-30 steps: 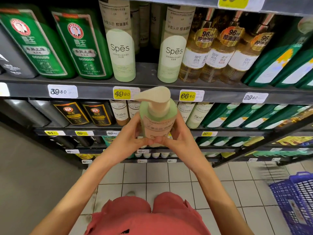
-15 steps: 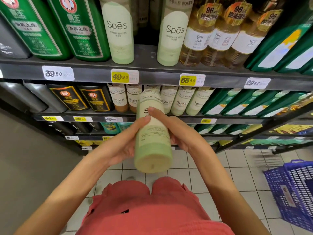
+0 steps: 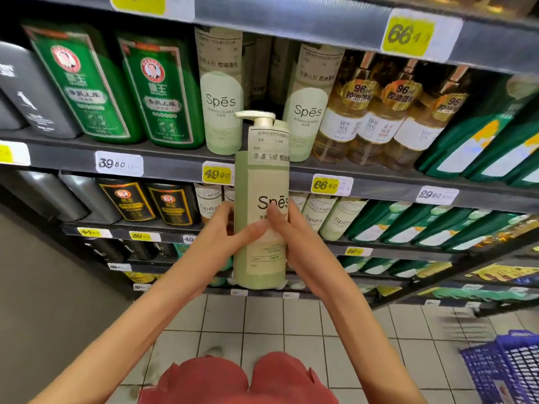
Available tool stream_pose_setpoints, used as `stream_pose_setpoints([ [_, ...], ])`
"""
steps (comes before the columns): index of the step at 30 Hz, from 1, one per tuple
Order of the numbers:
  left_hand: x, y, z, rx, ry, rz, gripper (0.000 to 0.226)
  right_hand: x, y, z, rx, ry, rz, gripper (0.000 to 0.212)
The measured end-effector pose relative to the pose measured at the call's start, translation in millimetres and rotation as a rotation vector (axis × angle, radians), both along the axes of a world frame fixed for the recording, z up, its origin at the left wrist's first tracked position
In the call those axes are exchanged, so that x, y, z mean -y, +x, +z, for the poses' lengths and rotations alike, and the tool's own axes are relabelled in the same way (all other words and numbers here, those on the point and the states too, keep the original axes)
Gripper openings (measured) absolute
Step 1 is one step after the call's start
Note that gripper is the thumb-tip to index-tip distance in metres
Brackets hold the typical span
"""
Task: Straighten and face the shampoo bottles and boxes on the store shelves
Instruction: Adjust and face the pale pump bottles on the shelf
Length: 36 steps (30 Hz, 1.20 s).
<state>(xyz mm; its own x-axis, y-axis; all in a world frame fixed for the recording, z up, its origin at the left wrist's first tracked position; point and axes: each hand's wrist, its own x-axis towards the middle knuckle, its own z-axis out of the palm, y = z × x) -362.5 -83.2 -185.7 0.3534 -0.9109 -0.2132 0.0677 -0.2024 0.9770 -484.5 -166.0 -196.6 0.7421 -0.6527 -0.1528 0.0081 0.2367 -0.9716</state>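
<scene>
Spes bottle (image 3: 261, 228) is gripped upright by curled fingers of left hand (image 3: 226, 239) and right hand (image 3: 296, 240), before the shelf (image 3: 175, 167) gap.

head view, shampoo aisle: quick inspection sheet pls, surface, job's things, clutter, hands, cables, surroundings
surface: dark shelf with price tags along its front edge and rows of bottles on it
job's things: pump bottle held upright in front of the shelf, label towards the camera; matching bottles on the shelf with a gap between them; green bottles to their left, amber bottles to their right
clutter: nothing seen
hands: left hand grips the pump bottle's left side, right hand grips its right side, both thumbs on the front
cables: nothing seen
surroundings: tiled floor; blue basket at lower right
</scene>
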Motion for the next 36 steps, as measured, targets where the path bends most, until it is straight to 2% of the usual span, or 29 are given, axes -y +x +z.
stream_pose_setpoints([
  [4, 26, 10, 20, 0.063, -0.092, 0.056, 0.066, 19, 19, 13, 0.049, -0.118, -0.100, 0.061],
  [7, 44, 18, 28, 0.094, -0.159, 0.066, 0.050, 31, 36, 22, 0.073, -0.184, -0.199, 0.059],
  [10, 60, 27, 29, 0.194, -0.175, 0.150, 0.042, 42, 50, 27, 0.069, -0.239, -0.275, 0.050],
  [12, 67, 32, 27, 0.293, -0.188, 0.211, 0.036, 46, 58, 29, 0.058, -0.275, -0.328, 0.052],
  [16, 72, 39, 21, 0.415, -0.219, 0.272, 0.038, 49, 68, 31, 0.017, -0.373, -0.399, 0.057],
  [24, 88, 44, 28, 0.346, -0.313, 0.337, 0.031, 66, 80, 36, -0.032, -0.498, -0.445, 0.064],
  [36, 107, 44, 12, 0.315, -0.411, 0.367, 0.034, 74, 93, 18, -0.087, -0.637, -0.536, 0.066],
])
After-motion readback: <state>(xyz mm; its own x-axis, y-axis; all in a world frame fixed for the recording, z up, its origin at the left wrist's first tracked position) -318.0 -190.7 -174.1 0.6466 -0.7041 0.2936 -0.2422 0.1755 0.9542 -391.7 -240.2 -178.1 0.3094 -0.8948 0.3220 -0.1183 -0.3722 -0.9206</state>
